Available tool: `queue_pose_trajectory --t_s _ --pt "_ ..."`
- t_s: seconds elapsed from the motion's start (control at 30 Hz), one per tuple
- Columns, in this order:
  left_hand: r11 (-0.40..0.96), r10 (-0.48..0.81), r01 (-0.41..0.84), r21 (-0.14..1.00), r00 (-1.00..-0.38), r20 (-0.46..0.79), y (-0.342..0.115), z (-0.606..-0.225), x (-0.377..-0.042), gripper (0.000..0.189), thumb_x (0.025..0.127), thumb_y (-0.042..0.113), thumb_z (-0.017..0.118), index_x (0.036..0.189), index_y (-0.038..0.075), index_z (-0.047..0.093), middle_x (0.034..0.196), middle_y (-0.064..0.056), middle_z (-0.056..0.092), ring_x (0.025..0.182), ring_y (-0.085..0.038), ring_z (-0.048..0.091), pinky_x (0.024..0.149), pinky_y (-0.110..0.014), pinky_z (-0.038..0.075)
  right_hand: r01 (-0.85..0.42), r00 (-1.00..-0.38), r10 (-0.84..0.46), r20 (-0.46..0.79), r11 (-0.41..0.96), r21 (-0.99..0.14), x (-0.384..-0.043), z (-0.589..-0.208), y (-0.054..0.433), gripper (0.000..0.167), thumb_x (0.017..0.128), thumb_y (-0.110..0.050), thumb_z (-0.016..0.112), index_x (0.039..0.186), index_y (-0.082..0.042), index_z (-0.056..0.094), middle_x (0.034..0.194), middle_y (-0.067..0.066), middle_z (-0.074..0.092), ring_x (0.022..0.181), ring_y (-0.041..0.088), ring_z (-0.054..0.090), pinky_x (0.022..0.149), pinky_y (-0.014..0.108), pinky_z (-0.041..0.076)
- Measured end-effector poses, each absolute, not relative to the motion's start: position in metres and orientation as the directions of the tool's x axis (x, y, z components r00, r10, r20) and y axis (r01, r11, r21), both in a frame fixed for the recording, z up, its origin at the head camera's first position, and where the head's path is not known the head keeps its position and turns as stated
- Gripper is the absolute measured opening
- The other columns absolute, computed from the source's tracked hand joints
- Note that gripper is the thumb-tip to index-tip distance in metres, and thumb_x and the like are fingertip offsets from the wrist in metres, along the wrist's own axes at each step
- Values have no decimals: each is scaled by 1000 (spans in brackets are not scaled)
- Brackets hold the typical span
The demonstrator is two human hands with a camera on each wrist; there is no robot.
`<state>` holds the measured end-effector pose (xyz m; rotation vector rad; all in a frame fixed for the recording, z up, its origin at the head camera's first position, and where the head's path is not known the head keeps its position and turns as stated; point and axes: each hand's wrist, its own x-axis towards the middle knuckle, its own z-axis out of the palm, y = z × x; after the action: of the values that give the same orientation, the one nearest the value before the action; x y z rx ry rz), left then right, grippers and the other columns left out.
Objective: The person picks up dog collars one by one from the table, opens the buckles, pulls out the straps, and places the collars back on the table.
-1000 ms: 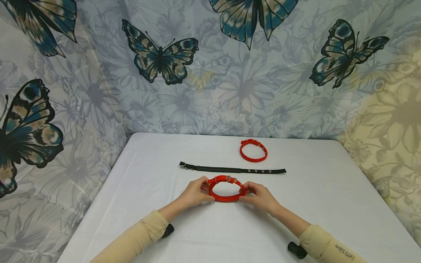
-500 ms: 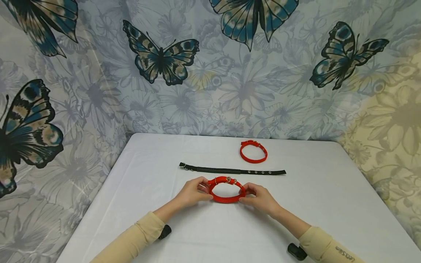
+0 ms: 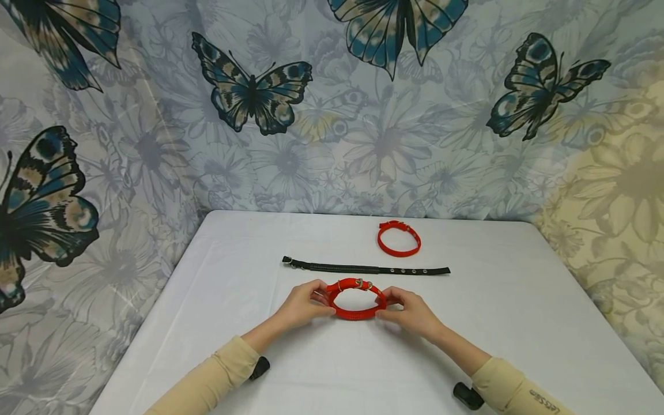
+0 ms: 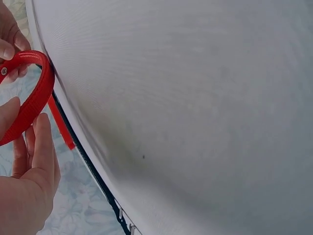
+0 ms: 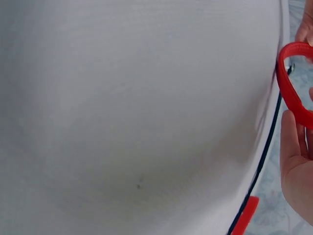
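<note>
A red buckled collar [image 3: 358, 314], closed into a ring, is held between both hands over the near middle of the table. Its metal buckle and ring face the far side. My left hand [image 3: 303, 302] pinches the left side, thumb in front and fingers behind. On the right side, my right hand [image 3: 412, 312] grips it the same way. The left wrist view shows the band of the red collar [image 4: 43, 88] between thumb and fingers, with one eyelet visible. In the right wrist view, the red collar [image 5: 288, 90] is partly cut off by the frame edge.
Just beyond the hands a black collar [image 3: 353, 268] lies stretched out straight, buckle to the left and eyelets to the right. Farther back, a second red collar [image 3: 399, 253] lies buckled in a loop. The white-covered table [image 3: 249, 230] meets a butterfly-patterned backdrop [image 3: 332, 161].
Both hands keep hold of the red collar almost in place. The left forearm has shifted slightly to the left; the other collars have not moved.
</note>
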<state>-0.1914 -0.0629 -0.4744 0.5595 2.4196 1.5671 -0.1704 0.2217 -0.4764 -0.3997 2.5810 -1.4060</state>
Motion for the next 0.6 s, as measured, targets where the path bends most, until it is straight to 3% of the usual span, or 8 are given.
queue_pose_trajectory --t_s 0.17,0.43,0.6 --pt "362 421 212 908 -906 44 -63 -475 -190 30 77 5 81 101 4 63 92 -3 68 85 -17 67 74 -24 51 -125 -956 -292 -26 486 -865 -172 -473 224 30 85 -21 77 109 -9 65 100 3 67 101 20 61 89 42 47" --pt "364 418 215 906 -907 48 -63 -474 -188 29 77 4 81 100 4 63 92 -3 69 85 -17 67 75 -24 51 -110 -963 -269 -23 469 -876 -172 -470 222 27 87 -10 73 113 -5 64 104 14 66 101 26 60 89 45 47" --pt "369 418 225 902 -907 55 -63 -474 -189 30 77 4 81 100 4 63 91 -3 69 85 -17 66 75 -24 50 -104 -966 -255 -27 488 -867 -170 -466 220 24 88 -11 73 110 -6 65 101 9 67 100 24 60 87 39 49"
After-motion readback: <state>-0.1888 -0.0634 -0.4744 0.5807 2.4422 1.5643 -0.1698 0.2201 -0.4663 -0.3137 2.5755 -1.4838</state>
